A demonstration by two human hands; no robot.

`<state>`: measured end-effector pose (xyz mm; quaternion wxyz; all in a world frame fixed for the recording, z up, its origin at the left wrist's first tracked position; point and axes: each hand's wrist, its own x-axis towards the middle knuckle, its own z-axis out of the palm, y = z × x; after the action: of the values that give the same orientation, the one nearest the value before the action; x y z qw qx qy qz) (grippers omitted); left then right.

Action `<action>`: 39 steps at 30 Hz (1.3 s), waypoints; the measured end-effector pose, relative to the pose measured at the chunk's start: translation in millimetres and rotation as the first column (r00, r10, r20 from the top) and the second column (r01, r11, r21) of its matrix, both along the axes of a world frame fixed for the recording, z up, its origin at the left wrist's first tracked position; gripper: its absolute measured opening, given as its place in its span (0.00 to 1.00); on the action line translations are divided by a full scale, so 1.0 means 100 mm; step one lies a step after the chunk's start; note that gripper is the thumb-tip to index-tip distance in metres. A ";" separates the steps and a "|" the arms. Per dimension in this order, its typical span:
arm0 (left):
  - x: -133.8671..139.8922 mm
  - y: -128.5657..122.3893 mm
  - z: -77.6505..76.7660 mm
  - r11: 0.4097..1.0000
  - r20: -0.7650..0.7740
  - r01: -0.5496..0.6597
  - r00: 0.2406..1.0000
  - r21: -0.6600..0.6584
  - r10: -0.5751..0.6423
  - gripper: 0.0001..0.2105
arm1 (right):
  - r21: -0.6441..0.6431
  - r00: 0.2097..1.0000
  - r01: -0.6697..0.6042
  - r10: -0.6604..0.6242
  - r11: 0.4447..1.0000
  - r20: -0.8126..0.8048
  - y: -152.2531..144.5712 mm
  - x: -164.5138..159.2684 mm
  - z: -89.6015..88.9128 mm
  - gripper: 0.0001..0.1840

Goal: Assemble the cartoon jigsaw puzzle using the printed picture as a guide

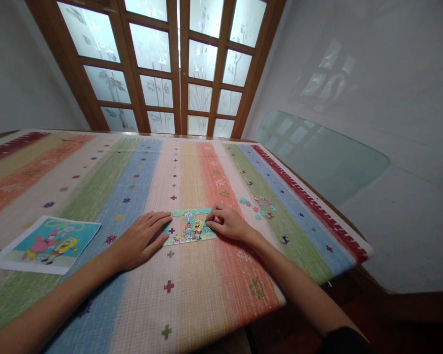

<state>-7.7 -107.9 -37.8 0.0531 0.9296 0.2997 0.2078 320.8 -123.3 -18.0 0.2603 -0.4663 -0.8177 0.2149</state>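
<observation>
A partly assembled jigsaw puzzle [197, 227] lies flat on the striped tablecloth, with a yellow square cartoon figure and a teal one showing. Cloth shows through gaps in its left and middle parts. My left hand [142, 240] rests palm down at its left edge, fingers stretched out and touching the border. At the right side of the puzzle my right hand [227, 222] is closed in a pinch, thumb and forefinger together on a small puzzle piece mostly hidden by the fingertips. To the right of that hand lie several loose puzzle pieces [262, 206], teal, pink and red.
A printed reference picture [47, 246] of the cartoon figures lies at the left. The striped tablecloth [192, 275] covers the table, whose near edge runs below my right forearm. Wooden glass-paned doors [180, 73] stand behind the table, and a white wall [398, 108] is at the right.
</observation>
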 end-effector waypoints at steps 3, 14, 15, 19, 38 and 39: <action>0.00 0.00 0.00 1.000 0.000 0.001 1.000 0.014 -0.001 0.20 | -0.018 1.000 -0.010 0.009 1.000 -0.013 0.00 0.01 0.02 0.05; 0.00 0.00 0.02 1.000 -0.004 0.015 1.000 0.011 -0.015 0.19 | 0.219 0.780 0.561 -0.599 0.798 0.183 0.15 1.00 0.32 0.10; 0.00 0.00 0.02 1.000 -0.002 0.013 1.000 0.014 -0.013 0.19 | 0.224 0.722 0.616 -0.655 0.755 0.222 0.14 1.12 0.33 0.11; 0.01 0.00 0.02 0.999 -0.002 0.019 1.000 0.028 -0.019 0.19 | 0.160 0.552 0.753 -0.745 0.639 0.376 0.07 1.49 0.31 0.13; 0.00 0.01 0.00 0.999 0.007 0.019 1.000 0.041 -0.019 0.19 | -0.304 0.813 0.581 -0.559 0.755 0.163 0.07 1.50 0.23 0.11; 0.00 0.01 0.00 0.999 0.007 0.020 1.000 0.043 -0.020 0.19 | -0.312 0.818 0.570 -0.561 0.760 0.127 0.07 1.49 0.24 0.10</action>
<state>-7.7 -107.4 -37.6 0.0364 0.9327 0.2858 0.2171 469.7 -116.2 6.2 0.2187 -0.7310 -0.5933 0.2564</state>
